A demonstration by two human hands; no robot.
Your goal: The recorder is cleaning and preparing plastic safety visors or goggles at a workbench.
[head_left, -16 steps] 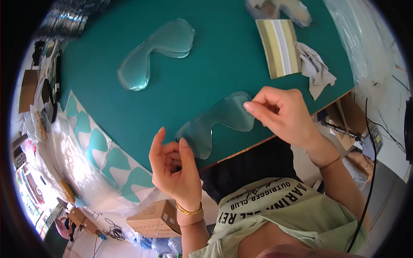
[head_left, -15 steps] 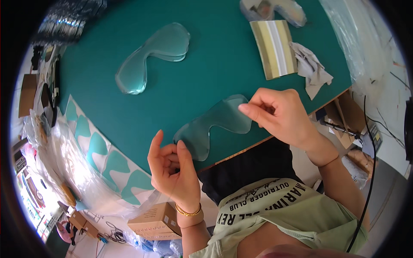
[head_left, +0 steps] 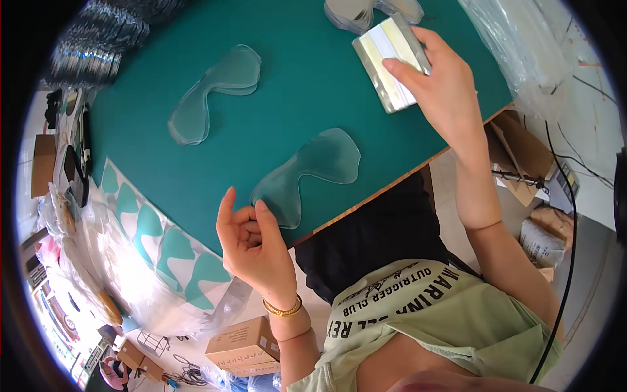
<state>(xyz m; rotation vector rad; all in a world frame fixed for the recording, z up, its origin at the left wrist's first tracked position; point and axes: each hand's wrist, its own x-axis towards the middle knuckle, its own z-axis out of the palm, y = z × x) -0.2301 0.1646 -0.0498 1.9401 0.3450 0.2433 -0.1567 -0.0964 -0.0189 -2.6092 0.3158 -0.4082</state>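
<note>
A clear goggle-shaped lens rests near the front edge of the green table. My left hand pinches its left lobe between thumb and curled fingers. At the upper right, my right hand grips a striped rectangular pad, olive and pale yellow with a white band, thumb on top and fingers around its right side. Farther back on the left lies a small stack of similar clear lenses, apart from both hands.
Behind the striped pad lie more clear curved pieces. A sheet with green cut-out shapes hangs over the left table edge. Plastic film covers the right side. A cardboard box stands on the floor.
My right hand has left the lens, moved up and right, and taken hold of the striped pad. My left hand stays on the lens. The grey cloth beside the pad is now hidden.
</note>
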